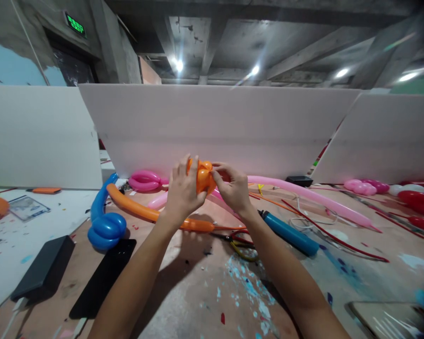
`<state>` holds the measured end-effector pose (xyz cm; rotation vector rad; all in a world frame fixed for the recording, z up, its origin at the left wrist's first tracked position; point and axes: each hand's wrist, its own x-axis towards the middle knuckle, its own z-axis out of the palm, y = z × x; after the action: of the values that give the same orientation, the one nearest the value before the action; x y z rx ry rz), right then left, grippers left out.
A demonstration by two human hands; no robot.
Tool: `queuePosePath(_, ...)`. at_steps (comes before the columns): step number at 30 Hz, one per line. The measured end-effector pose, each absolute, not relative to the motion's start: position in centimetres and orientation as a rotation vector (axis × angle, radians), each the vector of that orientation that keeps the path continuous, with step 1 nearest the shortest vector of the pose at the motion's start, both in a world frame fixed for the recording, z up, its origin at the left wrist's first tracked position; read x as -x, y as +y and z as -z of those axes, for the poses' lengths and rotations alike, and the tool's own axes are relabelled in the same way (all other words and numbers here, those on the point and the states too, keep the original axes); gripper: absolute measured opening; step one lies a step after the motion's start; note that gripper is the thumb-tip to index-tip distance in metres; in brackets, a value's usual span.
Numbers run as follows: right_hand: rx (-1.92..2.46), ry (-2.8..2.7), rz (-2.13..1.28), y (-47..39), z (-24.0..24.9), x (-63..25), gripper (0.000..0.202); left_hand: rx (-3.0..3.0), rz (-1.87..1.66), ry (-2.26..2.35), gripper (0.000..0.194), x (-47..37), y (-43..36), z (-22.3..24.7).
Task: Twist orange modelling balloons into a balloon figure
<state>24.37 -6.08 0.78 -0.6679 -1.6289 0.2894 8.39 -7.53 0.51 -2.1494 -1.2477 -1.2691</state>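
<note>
Above the middle of the table, my left hand (184, 188) wraps round a bunch of twisted orange balloon (204, 178). My right hand (231, 184) pinches at the right side of that bunch with thumb and forefinger. A long orange balloon (136, 208) lies below my hands, its thin uninflated tail running right beneath my right wrist. Behind it rest long pink balloons (304, 194) and a pink looped balloon (144, 181). On the left is a blue balloon (108, 230) twisted into a rounded bunch with a long stem.
Scissors (245, 249) lie beneath my right forearm, beside a teal hand pump (291, 234). A black phone (104, 278) and a dark power bank (44, 268) sit at left, another phone (388, 320) at lower right. White panels (219, 127) stand along the back. Red balloons (419, 202) lie far right.
</note>
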Motion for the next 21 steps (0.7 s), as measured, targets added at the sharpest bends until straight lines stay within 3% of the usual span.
queuePosePath(5,0.627,-1.734,-0.118,-6.6,-1.0,-24.2,0.012,2.099,1.316,-1.247,0.060,-8.1,-6.8,-0.1)
queuePosePath(11,0.848,-1.743,0.427,-7.6,-0.5,-23.8,0.016,2.041,1.402,-1.276,0.040,-8.4,-6.6,0.3)
queuePosePath(21,0.821,-1.806,-0.047,-8.0,-0.2,-22.5,0.015,1.990,1.746,-1.417,0.042,-7.0,-6.2,-0.6)
